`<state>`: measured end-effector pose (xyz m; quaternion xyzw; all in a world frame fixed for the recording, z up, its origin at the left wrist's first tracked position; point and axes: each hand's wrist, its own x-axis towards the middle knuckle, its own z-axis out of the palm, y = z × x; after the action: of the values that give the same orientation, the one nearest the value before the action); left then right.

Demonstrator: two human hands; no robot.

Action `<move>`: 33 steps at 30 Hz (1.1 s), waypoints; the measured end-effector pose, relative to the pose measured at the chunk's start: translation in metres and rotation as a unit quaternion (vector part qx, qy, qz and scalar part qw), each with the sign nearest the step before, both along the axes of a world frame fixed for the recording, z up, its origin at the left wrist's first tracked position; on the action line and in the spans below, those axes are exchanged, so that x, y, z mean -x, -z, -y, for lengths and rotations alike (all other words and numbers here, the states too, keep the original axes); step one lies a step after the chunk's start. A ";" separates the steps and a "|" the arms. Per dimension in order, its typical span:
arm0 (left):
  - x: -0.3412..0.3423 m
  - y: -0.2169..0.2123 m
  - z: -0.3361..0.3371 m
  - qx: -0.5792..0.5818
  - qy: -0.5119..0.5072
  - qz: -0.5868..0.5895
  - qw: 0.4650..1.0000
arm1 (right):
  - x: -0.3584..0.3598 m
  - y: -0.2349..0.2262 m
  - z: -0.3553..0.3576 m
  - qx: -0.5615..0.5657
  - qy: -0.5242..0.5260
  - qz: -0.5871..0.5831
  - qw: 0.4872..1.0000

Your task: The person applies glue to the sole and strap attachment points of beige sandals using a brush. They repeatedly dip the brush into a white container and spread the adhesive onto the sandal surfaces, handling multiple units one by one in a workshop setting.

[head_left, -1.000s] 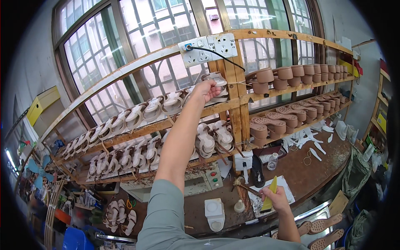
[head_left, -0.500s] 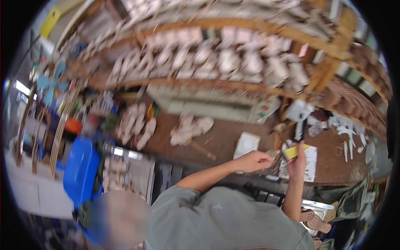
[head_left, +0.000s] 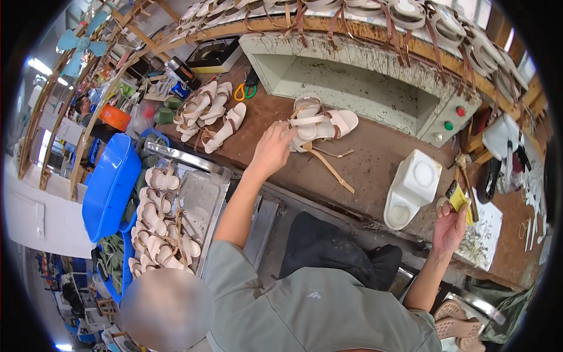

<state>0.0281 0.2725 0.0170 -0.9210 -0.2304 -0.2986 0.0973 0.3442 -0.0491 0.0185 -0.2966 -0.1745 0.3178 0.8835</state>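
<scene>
My left hand (head_left: 272,149) is at the beige sandals (head_left: 314,130) in the middle of the bench, its fingers bent and closed at the edge of a strap. A brown strap (head_left: 333,171) trails from these sandals toward the bench's front. In my right hand (head_left: 449,230), over the bench's right front, is a small yellow brush (head_left: 458,199) with dark bristles, gripped between thumb and fingers. Close to that hand stands a white container with a round cup (head_left: 415,185). A stained white sheet (head_left: 482,234) lies beside the right hand.
A pale green metal box with buttons (head_left: 443,114) stands behind the sandals. More sandals (head_left: 211,111) and scissors (head_left: 245,91) lie to the left. A metal tray (head_left: 202,196) bears several sandals, near a blue basin (head_left: 112,188). Strapped sandals line the shelf (head_left: 352,29) above.
My left hand has moved left, away from the right hand, to the sandals mid-bench. The right hand still holds the yellow brush. The view has shifted and become sharper.
</scene>
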 end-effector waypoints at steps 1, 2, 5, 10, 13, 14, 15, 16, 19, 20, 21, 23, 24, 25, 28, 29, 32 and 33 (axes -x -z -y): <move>0.003 0.006 -0.001 0.023 -0.006 0.028 0.999 | 0.009 0.009 0.007 -0.009 -0.009 0.021 1.000; 0.007 0.012 -0.001 0.046 -0.011 0.055 0.997 | 0.021 0.019 0.012 0.002 0.005 -0.012 1.000; -0.001 0.012 0.015 0.216 -0.011 0.208 0.954 | 0.048 0.038 0.042 0.048 0.013 -0.043 0.998; -0.024 0.009 -0.009 0.159 -0.049 0.204 0.965 | 0.073 0.020 0.063 0.063 0.014 -0.030 0.997; -0.027 0.049 -0.068 -0.039 -0.030 0.175 0.983 | 0.092 -0.005 0.065 0.054 0.014 0.022 0.998; -0.032 0.046 -0.076 -0.020 -0.040 0.152 0.987 | 0.097 -0.011 0.069 0.048 0.025 0.026 0.998; -0.037 0.037 -0.078 -0.002 -0.049 0.126 0.991 | 0.103 -0.014 0.075 0.051 0.034 0.051 0.997; -0.038 0.025 -0.082 0.119 -0.080 0.082 0.986 | 0.109 -0.016 0.081 0.054 0.041 0.075 0.995; -0.029 -0.020 -0.095 0.294 0.013 0.273 0.916 | 0.125 -0.021 0.093 0.081 0.068 0.117 0.988; -0.030 -0.045 -0.088 0.370 0.100 0.380 0.842 | 0.125 -0.018 0.094 0.078 0.072 0.131 0.986; -0.029 -0.067 -0.071 0.443 0.183 0.472 0.740 | 0.128 -0.014 0.100 0.080 0.077 0.143 0.984; -0.021 -0.090 -0.027 0.391 0.230 0.440 0.775 | 0.140 -0.018 0.098 0.094 0.094 0.140 0.981; -0.015 -0.094 -0.011 0.359 0.252 0.427 0.790 | 0.145 -0.021 0.096 0.098 0.095 0.146 0.980; -0.006 -0.089 -0.004 0.313 0.187 0.398 0.842 | 0.149 -0.022 0.092 0.100 0.091 0.148 0.980; 0.004 -0.047 -0.010 0.222 0.016 0.322 0.920 | 0.153 -0.017 0.087 0.104 0.077 0.156 0.979; 0.002 -0.034 -0.015 0.271 -0.067 0.250 0.927 | 0.153 -0.014 0.087 0.106 0.075 0.158 0.979; -0.006 0.034 -0.051 0.131 -0.037 0.159 0.978 | 0.153 -0.010 0.087 0.110 0.067 0.147 0.981; -0.015 0.057 -0.055 0.067 -0.037 0.168 0.983 | 0.152 -0.007 0.088 0.116 0.067 0.141 0.981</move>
<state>0.0429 0.3278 -0.0396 -0.8530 -0.2972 -0.4289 0.0062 0.1922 -0.1366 0.0258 -0.4496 -0.2394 0.2313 0.8288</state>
